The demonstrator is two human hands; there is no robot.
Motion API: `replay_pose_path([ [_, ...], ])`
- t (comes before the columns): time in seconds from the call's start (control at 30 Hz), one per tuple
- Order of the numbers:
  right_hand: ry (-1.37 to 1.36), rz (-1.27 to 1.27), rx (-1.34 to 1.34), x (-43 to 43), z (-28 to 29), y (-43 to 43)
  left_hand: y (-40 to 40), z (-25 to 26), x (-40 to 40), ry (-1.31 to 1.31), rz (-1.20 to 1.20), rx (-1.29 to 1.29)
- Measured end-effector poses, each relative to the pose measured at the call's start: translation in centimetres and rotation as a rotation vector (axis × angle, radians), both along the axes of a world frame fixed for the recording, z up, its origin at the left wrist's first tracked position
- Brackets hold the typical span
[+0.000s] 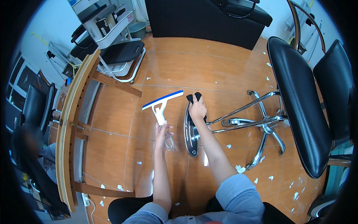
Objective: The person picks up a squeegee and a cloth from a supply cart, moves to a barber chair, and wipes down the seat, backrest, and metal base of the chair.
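Note:
My left hand grips a white spray-bottle squeegee by its neck. Its blue-edged blade points away from me, and the clear bottle part hangs beside my fingers. My right hand holds a black cloth against the far end of a footrest with a chrome and black surface. Chrome bars join this footrest to a black padded salon chair on the right. My palm hides part of the cloth.
White paper scraps litter the tiled floor. A wood-framed mirror stands at left with wooden legs. Beyond are a white trolley, a grey bucket and a black couch-like unit. A chrome star base spreads at right.

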State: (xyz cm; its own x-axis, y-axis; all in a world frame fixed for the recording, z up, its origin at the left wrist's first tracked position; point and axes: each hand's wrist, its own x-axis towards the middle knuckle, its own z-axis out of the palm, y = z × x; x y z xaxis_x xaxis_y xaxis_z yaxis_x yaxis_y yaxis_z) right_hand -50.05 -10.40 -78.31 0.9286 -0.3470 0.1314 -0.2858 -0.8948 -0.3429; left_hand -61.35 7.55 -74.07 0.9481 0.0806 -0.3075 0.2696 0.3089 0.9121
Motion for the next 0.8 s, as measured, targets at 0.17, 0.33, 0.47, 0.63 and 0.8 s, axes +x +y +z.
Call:
replay_pose_path([
  [0.17, -0.060, 0.102, -0.032, -3.9, 0.1, 0.5, -0.3, -0.7, 0.3, -0.027, 0.007, -0.034],
  [0.33, -0.124, 0.257, -0.061, -12.2, 0.0, 1.4, -1.5, -0.9, -0.4, -0.001, -0.019, -0.083],
  [0.47, -0.113, 0.321, 0.033, -17.5, 0.2, 0.8, -3.3, 0.7, -1.7, 0.041, -0.030, -0.160],
  [0.63, -0.150, 0.223, 0.498, -17.8, 3.9, -0.3, -4.0, 0.8, -3.6, 0.012, -0.231, -0.118],
  [0.8, -0.127, 0.388, 1.013, -16.7, 5.5, -1.6, -5.2, 1.4, -5.4, 0.071, -0.476, -0.400],
])
